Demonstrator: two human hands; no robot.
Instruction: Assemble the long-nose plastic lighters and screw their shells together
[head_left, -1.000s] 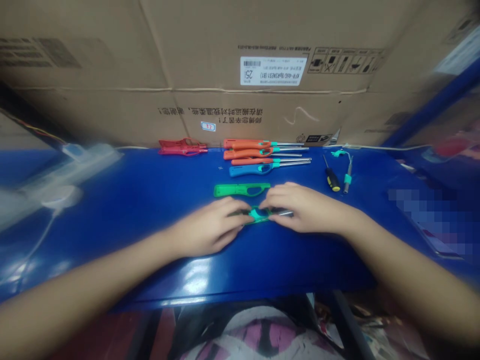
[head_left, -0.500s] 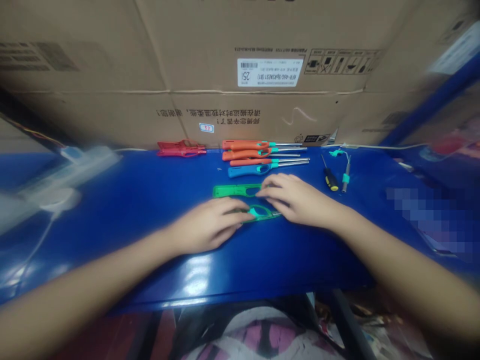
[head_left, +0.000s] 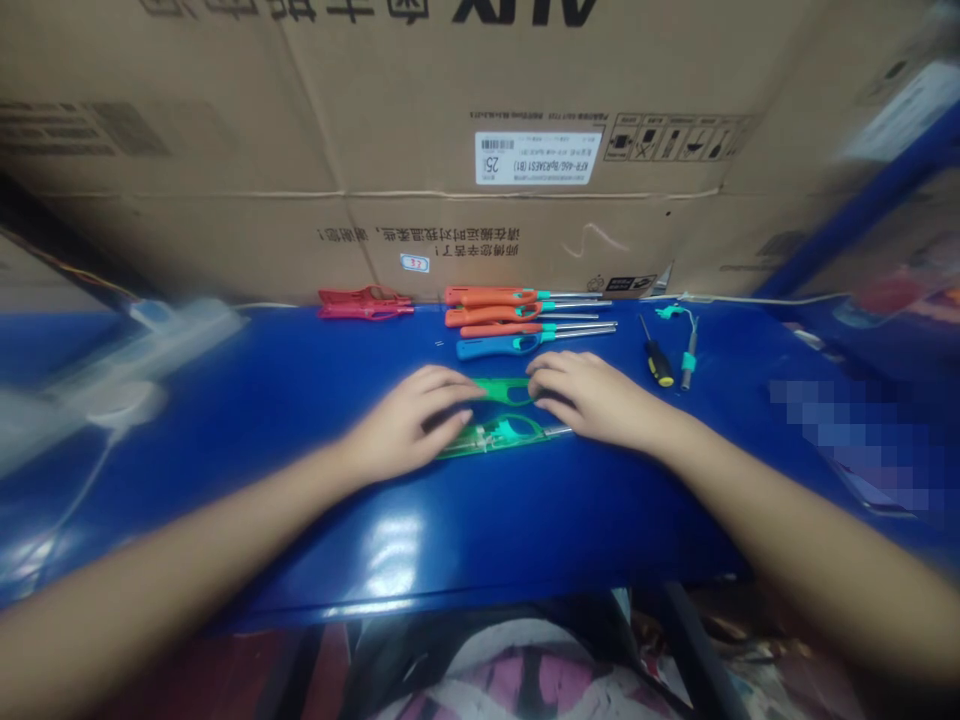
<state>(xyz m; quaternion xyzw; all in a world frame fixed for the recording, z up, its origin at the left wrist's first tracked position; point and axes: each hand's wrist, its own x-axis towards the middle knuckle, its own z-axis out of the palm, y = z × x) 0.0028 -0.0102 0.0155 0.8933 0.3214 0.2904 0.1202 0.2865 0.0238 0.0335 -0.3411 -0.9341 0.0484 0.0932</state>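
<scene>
Two green pieces of a long-necked lighter lie side by side on the blue table. The farther one is a casing half with a finger hole. My left hand is closed on its left end, fingers over it and thumb in front. The curled fingers of my right hand close on its right end. Nearer me, the open lighter body shows small inner parts, a teal trigger and a metal tube. My left hand hides its left end; the right hand is close above the tube.
Behind lie several orange lighters, a blue lighter and red casing pieces. A screwdriver and a metal tube with teal parts lie right. A power strip stands left; a cardboard box walls the back.
My left hand has moved from the nearer lighter body's trigger to the left end of the farther casing half. The right hand has barely moved. The view has tilted up slightly.
</scene>
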